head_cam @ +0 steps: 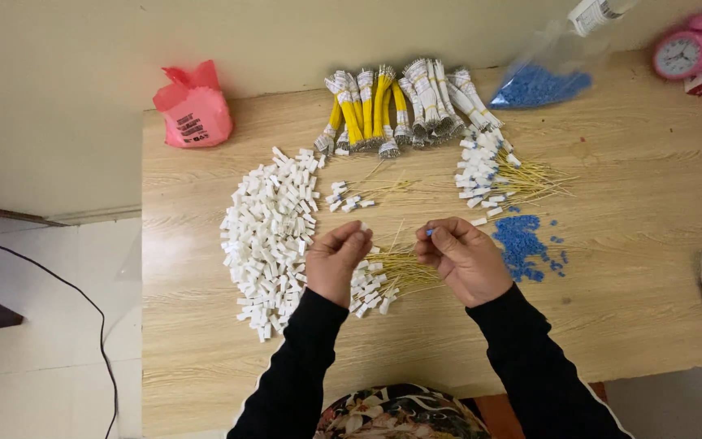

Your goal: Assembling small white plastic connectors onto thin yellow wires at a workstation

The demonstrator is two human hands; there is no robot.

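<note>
Hands meet above yellow wires (396, 272) — left hand (336, 262) pinches white connector (364, 228), right hand (463, 258) grips blue piece (429, 232).

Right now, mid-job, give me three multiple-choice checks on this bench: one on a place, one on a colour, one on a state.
1. Where is the big pile of white connector housings?
A. beside the left hand
B. beside the clock
C. on the floor

2. What colour are the loose small pieces by the right hand?
A. red
B. blue
C. green

3. How do the yellow wire bundles at the far edge lie?
A. tied in bunches
B. scattered singly
C. sealed in a box

Answers: 1 A, the pile lies just outside the left hand. 2 B, they show blue on the wooden table. 3 A, each is bound into a bunch.
</note>
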